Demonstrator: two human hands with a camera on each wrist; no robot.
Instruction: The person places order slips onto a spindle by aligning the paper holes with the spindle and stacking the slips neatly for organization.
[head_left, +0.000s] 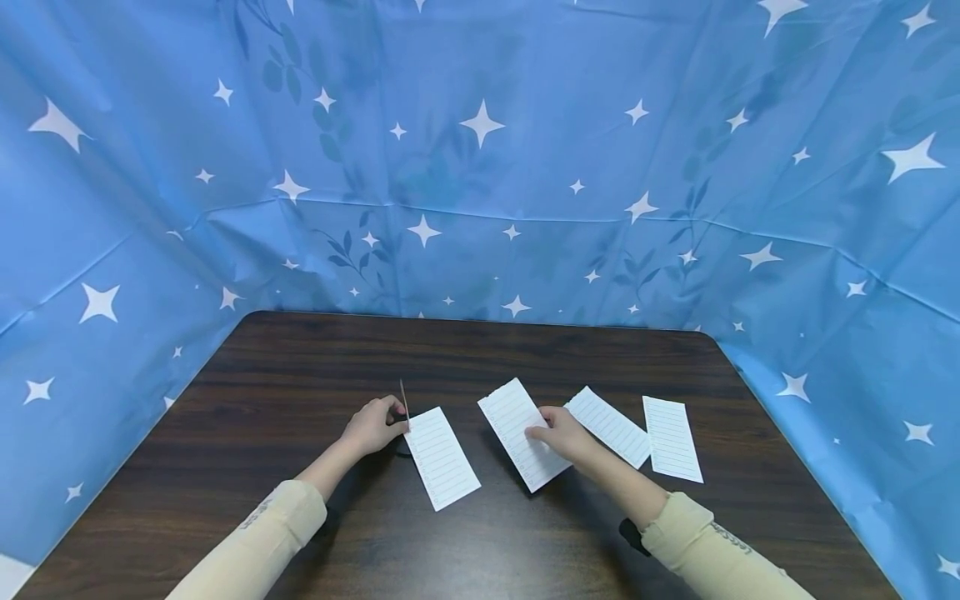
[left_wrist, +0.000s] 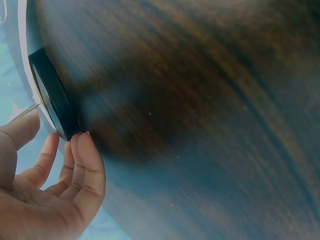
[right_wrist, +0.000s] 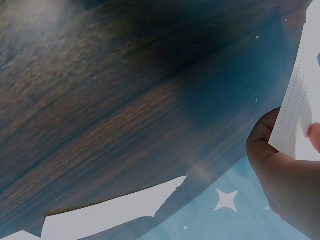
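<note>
My left hand [head_left: 372,427] is at a paper spike with a thin upright rod [head_left: 405,404] and a dark round base [left_wrist: 57,97]. In the left wrist view its fingertips meet the base's rim, with the thumb on the other side beside the rod. A white lined sheet [head_left: 442,458] lies over the base, its upper left corner at the rod. My right hand [head_left: 566,433] pinches another white lined sheet [head_left: 517,429] at its right side, thumb on top and fingers underneath. This sheet is tilted above the table, its torn-looking short edge pointing away.
Two more lined sheets rest on the dark wooden table [head_left: 330,358] at right: a slanted one [head_left: 611,425] behind my right hand and a straighter one [head_left: 672,437] beside it. A blue star-patterned cloth [head_left: 480,175] hangs along the table's far edge and both sides.
</note>
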